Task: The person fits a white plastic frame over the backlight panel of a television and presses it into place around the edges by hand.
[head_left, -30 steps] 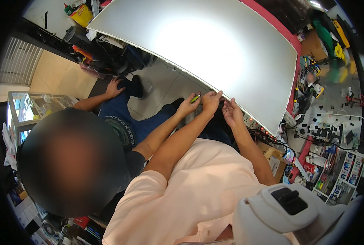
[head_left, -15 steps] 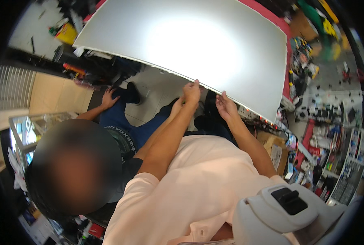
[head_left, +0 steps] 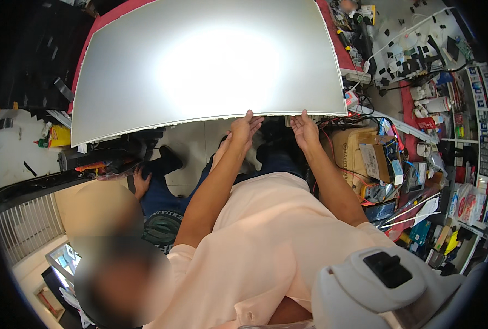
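A large white flat panel (head_left: 129,98) with a bright glow at its middle lies across a red-covered table ahead of me. My left hand (head_left: 245,131) is at its near edge, thumb tip against the rim and other fingers curled just below. A little to the right, my right hand (head_left: 305,131) pinches the same edge with its fingertips, palm turned up. Partly hidden behind my left forearm is a co-worker's forearm (head_left: 220,154). The co-worker's other hand (head_left: 141,183) rests beside their blue-clad leg at the left.
Red cloth (head_left: 331,41) shows along the panel's right side. At the right stand a cardboard box (head_left: 349,151), loose cables and crowded parts shelves (head_left: 485,137). A black flat screen (head_left: 41,55) is at the far left. The co-worker sits close at my left.
My view has turned, so the panel now appears farther left with its near edge more level. Both hands stay at that edge; the left hand's fingers look more spread.
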The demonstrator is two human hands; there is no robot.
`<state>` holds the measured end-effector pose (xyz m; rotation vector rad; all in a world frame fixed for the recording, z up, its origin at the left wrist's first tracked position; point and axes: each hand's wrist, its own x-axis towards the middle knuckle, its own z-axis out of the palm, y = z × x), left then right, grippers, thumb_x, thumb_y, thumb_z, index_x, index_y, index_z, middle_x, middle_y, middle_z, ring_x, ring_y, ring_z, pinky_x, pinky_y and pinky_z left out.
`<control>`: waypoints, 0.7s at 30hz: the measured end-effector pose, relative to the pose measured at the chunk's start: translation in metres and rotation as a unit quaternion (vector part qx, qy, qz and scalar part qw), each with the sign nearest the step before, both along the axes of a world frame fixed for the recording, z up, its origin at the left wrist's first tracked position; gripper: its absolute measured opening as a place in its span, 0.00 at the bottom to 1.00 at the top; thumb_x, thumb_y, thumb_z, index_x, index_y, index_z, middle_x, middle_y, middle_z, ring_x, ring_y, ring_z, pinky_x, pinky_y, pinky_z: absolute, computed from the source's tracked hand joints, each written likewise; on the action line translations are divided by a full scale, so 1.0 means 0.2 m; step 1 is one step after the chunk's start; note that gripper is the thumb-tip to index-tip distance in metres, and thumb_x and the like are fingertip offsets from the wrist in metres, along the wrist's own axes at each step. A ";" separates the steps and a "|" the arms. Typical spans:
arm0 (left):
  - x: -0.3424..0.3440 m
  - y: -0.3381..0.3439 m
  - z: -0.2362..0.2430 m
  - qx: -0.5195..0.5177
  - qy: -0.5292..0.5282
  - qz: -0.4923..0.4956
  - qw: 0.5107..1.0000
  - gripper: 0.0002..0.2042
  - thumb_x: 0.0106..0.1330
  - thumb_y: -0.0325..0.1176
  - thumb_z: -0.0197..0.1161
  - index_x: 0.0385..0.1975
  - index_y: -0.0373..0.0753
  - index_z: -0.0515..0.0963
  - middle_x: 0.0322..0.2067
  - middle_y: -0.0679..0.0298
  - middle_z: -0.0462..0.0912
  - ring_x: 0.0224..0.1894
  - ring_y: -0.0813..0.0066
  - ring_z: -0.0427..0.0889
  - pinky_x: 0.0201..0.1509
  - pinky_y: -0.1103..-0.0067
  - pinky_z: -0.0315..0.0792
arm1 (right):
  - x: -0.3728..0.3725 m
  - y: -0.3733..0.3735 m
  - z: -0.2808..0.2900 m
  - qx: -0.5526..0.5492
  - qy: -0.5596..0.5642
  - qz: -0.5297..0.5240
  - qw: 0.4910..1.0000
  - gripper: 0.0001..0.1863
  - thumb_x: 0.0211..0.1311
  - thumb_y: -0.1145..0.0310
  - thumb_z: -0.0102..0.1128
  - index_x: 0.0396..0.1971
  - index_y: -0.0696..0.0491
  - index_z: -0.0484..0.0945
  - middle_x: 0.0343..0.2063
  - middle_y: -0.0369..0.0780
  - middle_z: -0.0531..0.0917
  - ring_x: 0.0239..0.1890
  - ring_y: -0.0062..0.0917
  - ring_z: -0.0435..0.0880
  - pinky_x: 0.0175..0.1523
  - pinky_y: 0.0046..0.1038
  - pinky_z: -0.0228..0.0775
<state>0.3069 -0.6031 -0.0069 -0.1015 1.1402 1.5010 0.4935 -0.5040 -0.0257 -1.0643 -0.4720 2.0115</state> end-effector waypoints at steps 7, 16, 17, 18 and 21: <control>0.01 0.03 -0.07 -0.029 0.051 0.054 0.997 0.15 0.70 0.36 0.52 0.43 0.27 0.68 0.40 0.51 0.78 0.37 0.61 0.82 0.41 0.74 0.75 | -0.09 -0.01 0.02 0.010 -0.058 -0.025 0.998 0.13 0.68 0.61 0.50 0.39 0.57 0.71 0.35 0.40 0.78 0.39 0.27 0.77 0.47 0.29 0.70; 0.14 0.14 0.06 -0.030 -0.035 0.013 0.999 0.14 0.68 0.35 0.55 0.45 0.31 0.71 0.40 0.53 0.79 0.42 0.62 0.81 0.45 0.74 0.73 | -0.06 -0.04 0.07 0.016 0.005 -0.016 1.000 0.14 0.66 0.58 0.54 0.38 0.55 0.72 0.35 0.40 0.79 0.40 0.28 0.79 0.45 0.28 0.72; 0.14 0.14 0.01 -0.026 -0.021 0.002 0.999 0.14 0.68 0.35 0.55 0.45 0.31 0.71 0.40 0.53 0.79 0.42 0.62 0.81 0.44 0.74 0.73 | -0.06 -0.04 0.06 0.013 -0.006 -0.026 1.000 0.14 0.66 0.58 0.54 0.38 0.55 0.72 0.35 0.40 0.79 0.40 0.28 0.79 0.45 0.28 0.72; 0.15 0.16 0.00 -0.022 -0.010 -0.012 1.000 0.14 0.67 0.35 0.56 0.45 0.31 0.71 0.40 0.54 0.79 0.42 0.62 0.81 0.44 0.74 0.73 | -0.05 -0.02 0.03 0.009 -0.018 -0.040 0.999 0.13 0.66 0.59 0.54 0.38 0.55 0.72 0.35 0.40 0.79 0.40 0.28 0.78 0.45 0.29 0.73; 0.17 0.16 -0.02 -0.048 0.019 -0.019 0.998 0.13 0.67 0.35 0.56 0.45 0.32 0.71 0.41 0.54 0.79 0.42 0.62 0.81 0.44 0.75 0.73 | -0.04 -0.01 -0.05 0.008 -0.027 -0.049 0.998 0.13 0.65 0.59 0.54 0.39 0.55 0.71 0.35 0.40 0.79 0.39 0.27 0.78 0.45 0.29 0.73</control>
